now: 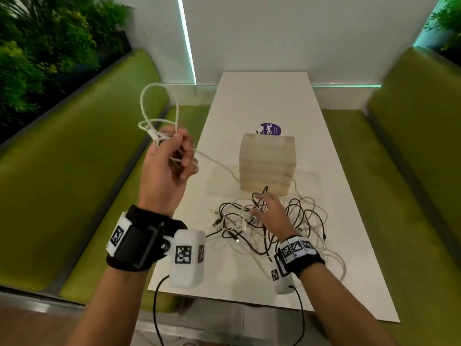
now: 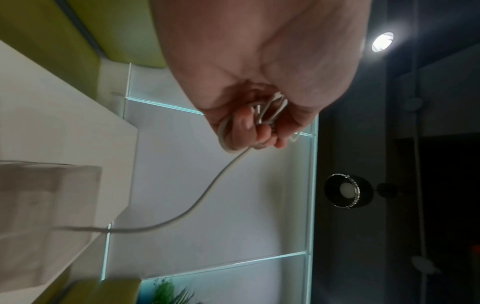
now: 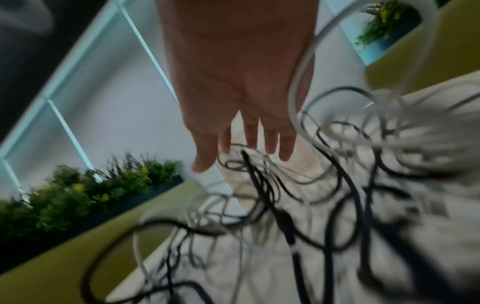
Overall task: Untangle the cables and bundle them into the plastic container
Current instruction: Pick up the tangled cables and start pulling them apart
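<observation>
Left fingers (image 1: 183,148) curled round white cable (image 1: 159,113).

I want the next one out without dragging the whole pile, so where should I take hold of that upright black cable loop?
Pinch the black cable loop at its raised arch, coming from above with the right hand. It stands clear of the tangle, so probably nothing else gets caught.

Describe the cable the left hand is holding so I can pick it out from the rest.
Start at the white table and look off its left edge, above the green bench. There the raised left hand grips a white cable gathered into loops, with one strand trailing down toward the pile. Unlike the black and white cables tangled there, it is lifted clear.
</observation>
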A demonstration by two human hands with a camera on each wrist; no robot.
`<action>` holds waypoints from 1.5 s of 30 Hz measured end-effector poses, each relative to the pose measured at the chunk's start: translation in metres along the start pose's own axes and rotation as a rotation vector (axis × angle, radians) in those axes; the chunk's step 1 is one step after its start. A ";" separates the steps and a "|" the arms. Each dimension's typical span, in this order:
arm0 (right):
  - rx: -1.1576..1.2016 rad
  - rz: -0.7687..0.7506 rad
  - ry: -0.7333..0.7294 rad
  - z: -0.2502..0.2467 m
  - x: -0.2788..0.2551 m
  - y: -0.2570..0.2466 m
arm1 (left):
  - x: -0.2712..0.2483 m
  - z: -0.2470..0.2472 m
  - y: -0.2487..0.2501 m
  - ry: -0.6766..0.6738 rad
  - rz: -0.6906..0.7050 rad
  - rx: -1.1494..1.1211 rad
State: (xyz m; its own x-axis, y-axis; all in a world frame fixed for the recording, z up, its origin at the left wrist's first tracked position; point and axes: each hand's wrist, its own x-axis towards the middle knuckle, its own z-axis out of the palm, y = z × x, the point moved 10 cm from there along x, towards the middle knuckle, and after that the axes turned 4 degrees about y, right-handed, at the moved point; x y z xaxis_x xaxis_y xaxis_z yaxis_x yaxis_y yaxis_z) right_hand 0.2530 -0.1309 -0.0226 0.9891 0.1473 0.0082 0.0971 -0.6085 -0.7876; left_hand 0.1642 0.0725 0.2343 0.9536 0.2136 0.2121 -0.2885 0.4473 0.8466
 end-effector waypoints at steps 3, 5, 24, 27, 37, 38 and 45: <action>-0.015 -0.095 -0.036 -0.011 -0.010 -0.019 | -0.015 -0.009 -0.022 0.009 -0.088 -0.025; 0.062 -0.153 -0.005 -0.028 -0.025 -0.043 | -0.024 -0.016 -0.039 0.040 -0.147 -0.005; 0.412 -0.091 -0.395 -0.042 -0.118 -0.105 | -0.112 -0.025 -0.157 -0.387 -0.680 0.783; 0.271 -0.118 -0.478 -0.028 -0.126 -0.106 | -0.128 -0.019 -0.164 -0.529 -0.755 0.862; 0.475 0.030 -0.488 -0.014 -0.133 -0.077 | -0.113 -0.049 -0.155 -0.356 -0.682 0.642; 0.499 0.044 -0.481 -0.017 -0.135 -0.074 | -0.104 -0.064 -0.151 -0.216 -0.638 0.591; 0.735 0.074 -0.697 0.001 -0.172 -0.099 | -0.072 -0.105 -0.123 0.225 -0.399 0.316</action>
State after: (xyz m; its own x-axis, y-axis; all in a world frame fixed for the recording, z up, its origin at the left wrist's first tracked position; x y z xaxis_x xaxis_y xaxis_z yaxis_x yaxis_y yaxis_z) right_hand 0.0728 -0.0958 0.0533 0.6822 0.6934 -0.2318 -0.2858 -0.0388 -0.9575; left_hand 0.1221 0.0933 0.0633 0.9319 0.2762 -0.2351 0.1642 0.2568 0.9524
